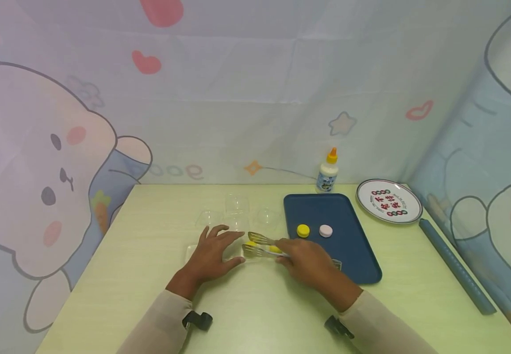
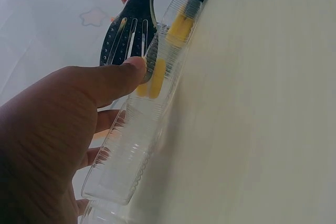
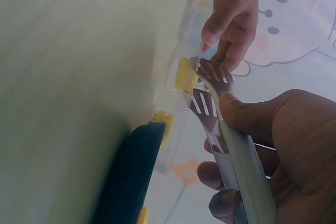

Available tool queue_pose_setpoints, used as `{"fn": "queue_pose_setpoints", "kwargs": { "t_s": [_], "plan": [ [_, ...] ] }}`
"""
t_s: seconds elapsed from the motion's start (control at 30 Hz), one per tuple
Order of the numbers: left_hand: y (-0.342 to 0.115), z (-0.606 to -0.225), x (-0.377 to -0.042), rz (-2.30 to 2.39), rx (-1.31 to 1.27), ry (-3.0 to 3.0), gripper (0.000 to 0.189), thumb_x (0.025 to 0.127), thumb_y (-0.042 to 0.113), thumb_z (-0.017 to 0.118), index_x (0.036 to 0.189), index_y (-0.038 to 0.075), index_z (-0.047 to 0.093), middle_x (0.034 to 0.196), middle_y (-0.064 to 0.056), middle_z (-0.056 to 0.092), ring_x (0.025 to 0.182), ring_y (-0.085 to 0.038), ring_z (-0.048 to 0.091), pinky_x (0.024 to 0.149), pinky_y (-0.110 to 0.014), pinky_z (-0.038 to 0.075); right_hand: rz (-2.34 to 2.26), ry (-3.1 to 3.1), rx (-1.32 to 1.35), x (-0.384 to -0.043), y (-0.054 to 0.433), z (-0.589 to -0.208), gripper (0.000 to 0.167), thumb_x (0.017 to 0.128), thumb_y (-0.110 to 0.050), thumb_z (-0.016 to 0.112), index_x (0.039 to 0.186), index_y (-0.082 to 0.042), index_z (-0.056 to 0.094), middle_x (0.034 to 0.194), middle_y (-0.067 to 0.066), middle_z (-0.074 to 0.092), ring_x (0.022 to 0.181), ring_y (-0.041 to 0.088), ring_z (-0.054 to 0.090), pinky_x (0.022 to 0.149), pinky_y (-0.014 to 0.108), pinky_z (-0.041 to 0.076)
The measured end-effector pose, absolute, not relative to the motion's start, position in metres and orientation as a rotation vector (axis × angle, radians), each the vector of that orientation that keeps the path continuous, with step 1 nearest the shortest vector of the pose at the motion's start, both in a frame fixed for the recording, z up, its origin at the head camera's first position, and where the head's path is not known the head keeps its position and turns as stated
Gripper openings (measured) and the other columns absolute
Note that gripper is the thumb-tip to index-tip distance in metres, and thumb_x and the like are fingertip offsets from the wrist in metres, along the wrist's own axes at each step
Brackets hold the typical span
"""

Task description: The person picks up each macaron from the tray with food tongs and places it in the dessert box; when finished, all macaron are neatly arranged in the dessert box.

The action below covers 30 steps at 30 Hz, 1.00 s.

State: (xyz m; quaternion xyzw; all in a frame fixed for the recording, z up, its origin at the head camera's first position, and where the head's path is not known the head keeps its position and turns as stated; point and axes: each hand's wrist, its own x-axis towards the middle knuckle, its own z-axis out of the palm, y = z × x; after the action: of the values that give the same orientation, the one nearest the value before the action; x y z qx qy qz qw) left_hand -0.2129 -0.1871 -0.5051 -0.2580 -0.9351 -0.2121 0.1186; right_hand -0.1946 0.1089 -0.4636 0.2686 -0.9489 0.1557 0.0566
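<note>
My right hand [image 1: 307, 260] grips metal serving tongs [image 3: 239, 166] with slotted ends. The slotted ends stand apart at a yellow macaron [image 2: 156, 78] in a long clear plastic tray [image 2: 118, 166]. Closer to the right end of that tray lies another yellow macaron [image 2: 180, 27]. My left hand [image 1: 213, 253] holds the tray's left part, its thumb on the near side and fingers along the far side. On the dark blue serving tray [image 1: 319, 209] to the right sit a yellow macaron [image 1: 303, 230] and a pale pink macaron [image 1: 325, 230].
Several clear plastic pieces, among them a square one [image 1: 237, 202], stand behind my left hand. A white bottle [image 1: 327, 172] with an orange tip is at the back edge. On the right are a printed plate [image 1: 370, 204] and a dark blue-green strip [image 1: 456, 265].
</note>
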Motion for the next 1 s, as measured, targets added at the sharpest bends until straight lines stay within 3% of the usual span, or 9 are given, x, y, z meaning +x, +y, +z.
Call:
{"fn": "queue_pose_setpoints", "kwargs": {
  "t_s": [0.7,1.0],
  "plan": [
    [-0.186,-0.506,-0.214,-0.61,-0.749,-2.742,0.064,0.094,0.041,0.083,0.151,0.02,0.065,0.15,-0.002,0.07,0.147,-0.036,0.054,0.124,-0.082,0.025,0.597,-2.856,0.821,-0.196,0.119,-0.467,0.044,0.1,-0.03,0.081,0.141,-0.018,0.074,0.139,0.002,0.078,0.127,0.027,0.075,0.104,0.051,0.062],
    [-0.187,-0.503,-0.212,-0.62,-0.746,-2.739,0.066,0.092,0.041,0.085,0.151,0.018,0.066,0.151,-0.002,0.07,0.146,-0.038,0.054,0.124,-0.083,0.025,0.652,-2.82,0.766,-0.197,0.129,-0.472,0.043,0.101,-0.031,0.08,0.141,-0.017,0.074,0.136,0.004,0.079,0.121,0.027,0.077,0.096,0.051,0.064]
  ]
}}
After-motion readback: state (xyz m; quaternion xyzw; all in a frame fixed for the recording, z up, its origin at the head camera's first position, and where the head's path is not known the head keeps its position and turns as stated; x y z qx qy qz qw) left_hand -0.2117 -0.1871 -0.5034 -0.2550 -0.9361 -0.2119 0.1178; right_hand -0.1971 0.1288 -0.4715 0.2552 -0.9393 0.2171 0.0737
